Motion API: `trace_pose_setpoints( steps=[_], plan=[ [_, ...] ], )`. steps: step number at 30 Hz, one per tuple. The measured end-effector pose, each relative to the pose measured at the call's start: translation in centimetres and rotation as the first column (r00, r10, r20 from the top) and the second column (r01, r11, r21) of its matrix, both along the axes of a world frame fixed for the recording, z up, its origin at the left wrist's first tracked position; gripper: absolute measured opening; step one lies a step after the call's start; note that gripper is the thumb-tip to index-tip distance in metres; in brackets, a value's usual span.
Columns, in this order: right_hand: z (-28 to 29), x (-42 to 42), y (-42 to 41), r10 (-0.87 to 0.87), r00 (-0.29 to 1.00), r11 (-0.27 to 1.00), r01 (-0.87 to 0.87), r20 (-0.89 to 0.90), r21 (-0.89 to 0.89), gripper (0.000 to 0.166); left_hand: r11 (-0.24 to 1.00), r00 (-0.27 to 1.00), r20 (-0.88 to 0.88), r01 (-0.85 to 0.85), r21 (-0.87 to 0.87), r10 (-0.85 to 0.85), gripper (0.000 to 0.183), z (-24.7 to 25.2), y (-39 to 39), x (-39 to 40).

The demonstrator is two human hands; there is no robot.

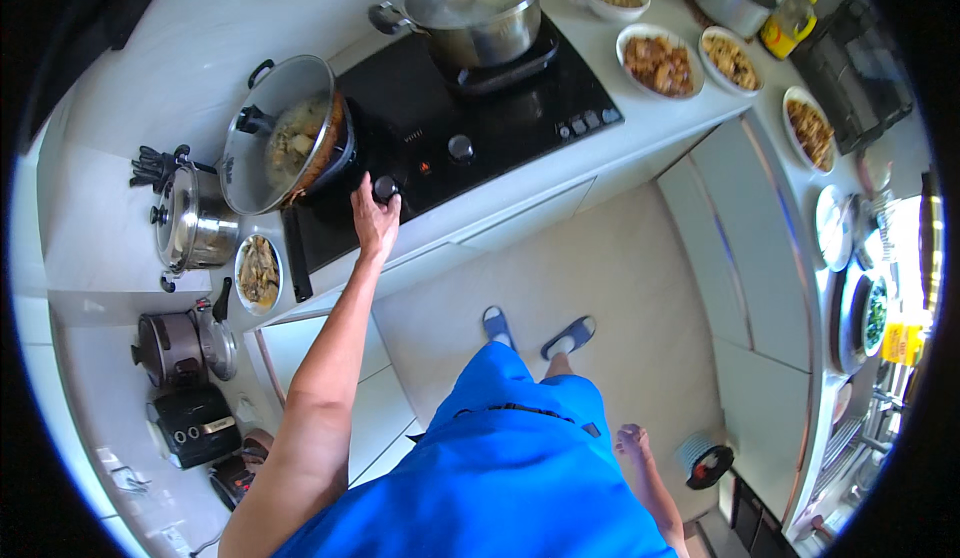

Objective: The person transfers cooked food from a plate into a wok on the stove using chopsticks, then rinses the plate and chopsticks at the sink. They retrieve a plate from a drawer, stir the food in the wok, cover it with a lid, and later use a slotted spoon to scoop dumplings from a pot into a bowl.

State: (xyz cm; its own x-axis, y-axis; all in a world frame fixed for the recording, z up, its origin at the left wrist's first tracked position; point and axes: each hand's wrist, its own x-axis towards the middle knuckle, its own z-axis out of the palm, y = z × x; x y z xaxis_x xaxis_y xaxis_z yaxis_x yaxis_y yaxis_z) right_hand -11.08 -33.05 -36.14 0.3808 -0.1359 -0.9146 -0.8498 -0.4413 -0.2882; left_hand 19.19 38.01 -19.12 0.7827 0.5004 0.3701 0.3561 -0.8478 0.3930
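My left hand (376,219) grips a round black control knob (386,187) at the front of a black glass cooktop (517,134). A second knob (460,148) stands to its right, beside a small red-orange lit mark. Just beyond the hand is a copper-coloured wok (324,154) under a clear glass lid (241,157), with food in liquid visible through it. A stainless steel pot (487,37) without a lid holds steaming, pale contents on the right burner. Low at my side hangs my right hand (634,440), fingers curled, with nothing visible in it.
A dish of cooked food (259,274) and a lidded steel pot (214,220) stand left of the cooktop. Several filled dishes, including a bowl of brown food (660,67), and an oil bottle (789,24) line the right counter. A bin (703,460) stands on the floor.
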Motion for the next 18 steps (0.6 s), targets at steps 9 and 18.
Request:
trace_pose_setpoints(
  steps=[9,18],
  plan=[
    [-3.3,4.2,1.6,-0.039,0.991,0.976,0.011,0.128,0.220,0.039,0.971,0.983,0.117,-0.118,-0.208,0.144,0.047,-0.4,-2.0,0.8],
    [-4.5,8.3,3.3,-0.151,0.986,0.971,0.134,0.073,0.198,0.041,0.939,0.968,0.230,-0.016,-0.343,0.101,0.058,-1.8,-2.5,0.0]
  ],
)
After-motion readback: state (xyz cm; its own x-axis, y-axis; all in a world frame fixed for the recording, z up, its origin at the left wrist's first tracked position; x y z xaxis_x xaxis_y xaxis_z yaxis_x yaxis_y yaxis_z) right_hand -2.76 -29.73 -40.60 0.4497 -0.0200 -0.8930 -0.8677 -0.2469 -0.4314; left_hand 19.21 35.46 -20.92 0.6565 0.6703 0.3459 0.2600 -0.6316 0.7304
